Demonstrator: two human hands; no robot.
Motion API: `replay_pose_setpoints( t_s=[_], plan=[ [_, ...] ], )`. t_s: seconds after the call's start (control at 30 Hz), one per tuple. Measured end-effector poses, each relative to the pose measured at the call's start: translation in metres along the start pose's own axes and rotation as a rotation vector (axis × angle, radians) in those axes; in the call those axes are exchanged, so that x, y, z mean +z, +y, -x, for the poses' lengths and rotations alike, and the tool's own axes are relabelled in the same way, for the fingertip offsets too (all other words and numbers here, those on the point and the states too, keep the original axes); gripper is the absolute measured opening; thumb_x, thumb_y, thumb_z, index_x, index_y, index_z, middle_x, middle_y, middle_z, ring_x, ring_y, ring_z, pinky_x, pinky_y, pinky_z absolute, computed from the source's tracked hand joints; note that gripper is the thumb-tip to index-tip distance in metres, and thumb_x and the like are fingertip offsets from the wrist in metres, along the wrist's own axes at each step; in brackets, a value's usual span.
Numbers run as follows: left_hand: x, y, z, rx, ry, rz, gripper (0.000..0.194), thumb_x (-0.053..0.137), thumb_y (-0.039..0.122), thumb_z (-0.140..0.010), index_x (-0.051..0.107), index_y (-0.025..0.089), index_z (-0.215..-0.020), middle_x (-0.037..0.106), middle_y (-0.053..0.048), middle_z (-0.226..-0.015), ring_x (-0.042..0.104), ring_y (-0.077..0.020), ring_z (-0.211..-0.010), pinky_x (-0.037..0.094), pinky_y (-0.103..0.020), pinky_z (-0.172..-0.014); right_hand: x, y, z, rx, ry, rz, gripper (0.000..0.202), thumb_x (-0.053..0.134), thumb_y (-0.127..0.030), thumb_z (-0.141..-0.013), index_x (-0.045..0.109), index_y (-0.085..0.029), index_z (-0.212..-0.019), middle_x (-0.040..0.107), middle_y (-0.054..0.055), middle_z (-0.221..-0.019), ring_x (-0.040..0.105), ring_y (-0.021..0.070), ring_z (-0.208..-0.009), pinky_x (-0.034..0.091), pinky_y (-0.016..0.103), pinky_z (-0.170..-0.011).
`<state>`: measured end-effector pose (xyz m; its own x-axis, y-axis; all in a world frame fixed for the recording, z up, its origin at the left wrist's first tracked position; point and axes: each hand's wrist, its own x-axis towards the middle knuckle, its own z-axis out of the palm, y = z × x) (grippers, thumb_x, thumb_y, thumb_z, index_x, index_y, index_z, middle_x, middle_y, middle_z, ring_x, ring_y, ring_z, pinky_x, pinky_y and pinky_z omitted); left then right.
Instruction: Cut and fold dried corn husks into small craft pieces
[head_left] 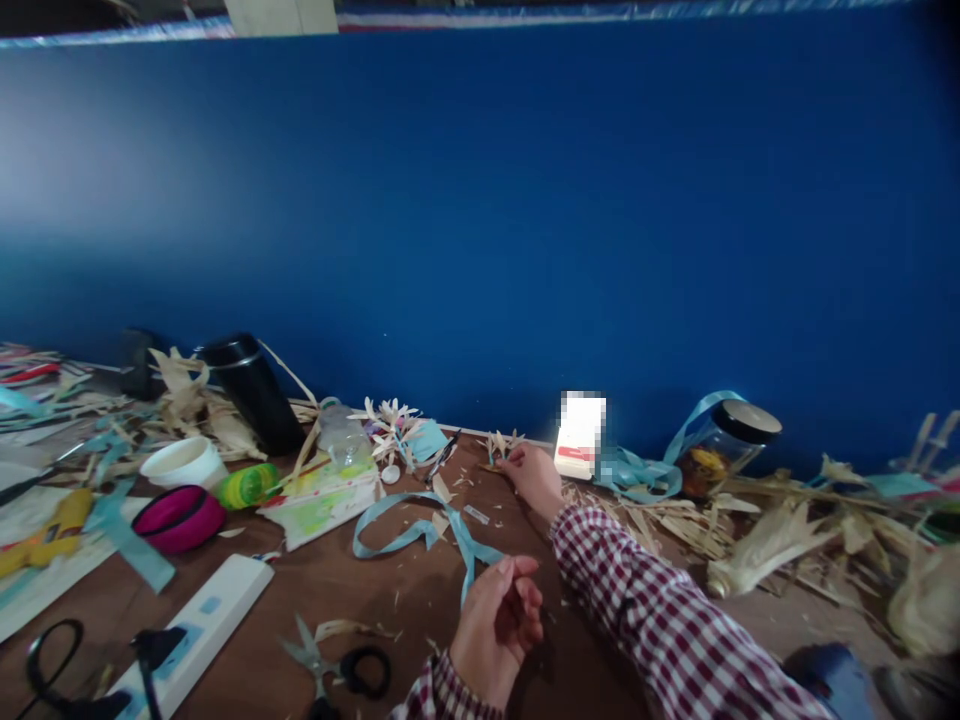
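Observation:
My right hand (534,477) reaches far across the brown table, its fingertips pinched at a small pale dried-husk flower (501,442) near the blue wall. The exact grip on the flower is small and partly hidden. Nearer to me, my left hand (496,628) hovers with loosely curled fingers and a hollow palm; I see nothing in it. A light-blue ribbon (390,545) lies looped on the table, one end passing just behind my left hand. Scissors (322,665) with black handles lie spread to the left. A bigger husk flower (390,425) rests farther back.
A lit phone (579,440) leans against the blue partition (480,220). To the right are a black-lidded jar (724,450) and dried husks (780,540). At left are a power strip (217,620), magenta tape roll (178,518), white bowl (184,463), black flask (251,390) and yellow glue gun (56,535).

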<state>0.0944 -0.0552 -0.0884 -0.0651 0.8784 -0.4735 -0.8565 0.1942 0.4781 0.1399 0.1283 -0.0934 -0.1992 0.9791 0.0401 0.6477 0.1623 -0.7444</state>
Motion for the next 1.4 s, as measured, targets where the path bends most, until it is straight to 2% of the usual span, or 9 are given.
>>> replay_pose_setpoints(
  t_s=[0.2, 0.4, 0.47, 0.57, 0.8, 0.93, 1.03, 1.17, 1.4],
  plan=[
    [-0.003, 0.0, -0.002, 0.109, 0.006, -0.066, 0.043, 0.081, 0.042, -0.057, 0.065, 0.011, -0.083, 0.059, 0.0, -0.06, 0.05, -0.0058, -0.046, 0.042, -0.016, -0.042, -0.037, -0.013, 0.04, -0.049, -0.056, -0.248, 0.013, 0.052, -0.028, -0.08, 0.059, -0.018, -0.076, 0.063, 0.002, -0.068, 0.058, 0.0167, -0.064, 0.041, 0.026, -0.058],
    [-0.002, -0.003, 0.001, 0.439, -0.032, -0.385, 0.053, 0.076, 0.036, -0.066, 0.062, 0.022, -0.114, 0.066, -0.01, -0.109, 0.063, -0.0159, -0.078, 0.051, -0.022, -0.056, -0.077, -0.017, 0.121, -0.054, -0.31, -0.511, 0.015, 0.052, -0.03, -0.08, 0.062, -0.018, -0.079, 0.063, 0.0, -0.065, 0.058, 0.0136, -0.057, 0.048, 0.025, -0.054],
    [-0.001, -0.006, 0.004, 0.446, -0.104, -0.497, 0.045, 0.077, 0.034, -0.065, 0.067, 0.021, -0.107, 0.07, -0.009, -0.101, 0.065, -0.0189, -0.082, 0.053, -0.026, -0.066, -0.083, -0.013, 0.146, -0.054, -0.389, -0.638, 0.009, 0.057, -0.024, -0.076, 0.064, -0.018, -0.078, 0.065, 0.0, -0.068, 0.06, 0.0138, -0.061, 0.049, 0.027, -0.059],
    [0.005, -0.007, 0.01, 0.451, -0.118, -0.633, 0.027, 0.078, 0.034, -0.063, 0.074, 0.016, -0.083, 0.073, -0.007, -0.081, 0.066, -0.0197, -0.077, 0.053, -0.029, -0.072, -0.093, -0.006, 0.174, 0.029, -0.355, -0.84, 0.01, 0.062, -0.025, -0.076, 0.067, -0.018, -0.082, 0.068, 0.001, -0.075, 0.063, 0.0146, -0.07, 0.051, 0.028, -0.069],
    [0.02, 0.01, 0.038, 0.546, 0.076, -0.694, 0.026, 0.076, 0.039, -0.062, 0.071, 0.014, -0.066, 0.063, 0.0, -0.054, 0.048, -0.0057, -0.042, 0.04, -0.015, -0.042, -0.12, 0.017, 0.205, 0.297, -0.296, -1.2, 0.027, 0.073, -0.034, -0.072, 0.066, -0.016, -0.092, 0.071, 0.006, -0.091, 0.065, 0.0129, -0.076, 0.051, 0.025, -0.07],
    [0.032, 0.004, 0.059, 0.646, -0.022, -0.964, 0.026, 0.071, 0.036, -0.069, 0.067, 0.014, -0.058, 0.055, 0.002, -0.047, 0.045, -0.0066, -0.043, 0.038, -0.016, -0.042, -0.126, 0.025, 0.216, 0.232, -0.273, -1.167, 0.027, 0.074, -0.034, -0.072, 0.064, -0.016, -0.089, 0.069, 0.004, -0.087, 0.062, 0.0107, -0.071, 0.049, 0.021, -0.063],
    [0.044, -0.013, 0.073, 0.664, -0.258, -1.14, 0.025, 0.069, 0.031, -0.072, 0.071, 0.016, -0.092, 0.064, -0.001, -0.063, 0.054, -0.0103, -0.052, 0.045, -0.02, -0.049, -0.127, 0.026, 0.225, 0.092, -0.212, -1.018, 0.027, 0.073, -0.032, -0.071, 0.063, -0.017, -0.091, 0.068, 0.002, -0.083, 0.061, 0.012, -0.072, 0.048, 0.021, -0.061],
    [0.055, -0.036, 0.081, 0.713, -0.296, -1.246, 0.011, 0.07, 0.025, -0.07, 0.073, 0.015, -0.075, 0.07, -0.007, -0.07, 0.063, -0.0163, -0.065, 0.05, -0.024, -0.062, -0.133, 0.032, 0.237, -0.033, -0.076, -0.756, 0.027, 0.068, -0.023, -0.074, 0.06, -0.019, -0.099, 0.066, 0.003, -0.088, 0.061, 0.0152, -0.076, 0.048, 0.025, -0.066],
    [0.052, -0.049, 0.074, 0.294, -0.313, -1.116, 0.018, 0.072, 0.029, -0.066, 0.07, 0.011, -0.068, 0.068, -0.005, -0.057, 0.06, -0.0132, -0.05, 0.047, -0.023, -0.051, -0.147, 0.047, 0.252, -0.006, -0.025, -0.585, 0.03, 0.067, -0.022, -0.072, 0.058, -0.019, -0.101, 0.065, 0.004, -0.089, 0.062, 0.0169, -0.072, 0.048, 0.026, -0.061]
  ],
)
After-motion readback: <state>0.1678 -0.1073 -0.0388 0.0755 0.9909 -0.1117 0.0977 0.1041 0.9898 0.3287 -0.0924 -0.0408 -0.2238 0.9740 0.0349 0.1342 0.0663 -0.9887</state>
